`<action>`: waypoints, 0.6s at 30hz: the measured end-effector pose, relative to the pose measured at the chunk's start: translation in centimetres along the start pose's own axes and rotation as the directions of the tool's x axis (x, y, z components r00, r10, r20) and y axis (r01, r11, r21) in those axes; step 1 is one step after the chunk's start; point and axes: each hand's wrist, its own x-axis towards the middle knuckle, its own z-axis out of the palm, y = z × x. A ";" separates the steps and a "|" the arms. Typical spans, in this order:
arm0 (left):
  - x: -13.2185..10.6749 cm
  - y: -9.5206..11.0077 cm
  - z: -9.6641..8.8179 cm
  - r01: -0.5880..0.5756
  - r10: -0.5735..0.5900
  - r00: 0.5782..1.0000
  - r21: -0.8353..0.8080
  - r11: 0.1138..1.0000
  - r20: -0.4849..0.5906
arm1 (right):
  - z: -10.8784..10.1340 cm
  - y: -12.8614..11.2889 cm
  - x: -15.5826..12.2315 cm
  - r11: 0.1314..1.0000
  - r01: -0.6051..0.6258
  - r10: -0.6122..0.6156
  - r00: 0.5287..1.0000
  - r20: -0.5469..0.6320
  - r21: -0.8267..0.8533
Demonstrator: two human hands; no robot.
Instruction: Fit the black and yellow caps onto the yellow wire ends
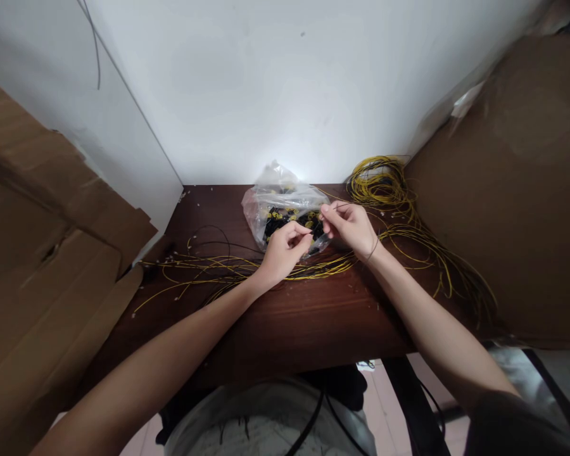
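Observation:
Over the front of a clear plastic bag (278, 177), my left hand (285, 253) is closed in a pinch. A small dark bit shows at its fingertips, too small to name. Slightly higher on the right, my right hand (351, 227) pinches a thin dark wire (339, 204), which seems to loop back by the wrist. Inside the bag lie many small black and yellow parts (278, 218). A bundle of yellow and black wires (323, 271) runs across the table just below both hands, partly hidden by my left wrist.
On the dark wooden table (285, 329), a coil of yellow and black wire (380, 180) lies at the back right. Cardboard stands at the left (52, 253) and right (513, 190). A white panel (285, 95) rises behind; a whitish container (266, 418) sits below the front edge.

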 end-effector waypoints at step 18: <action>-0.1 0.3 0.1 0.007 -0.007 1.000 0.004 1.000 0.003 | -0.2 -0.6 -0.2 0.999 -0.033 0.031 0.972 0.234 0.002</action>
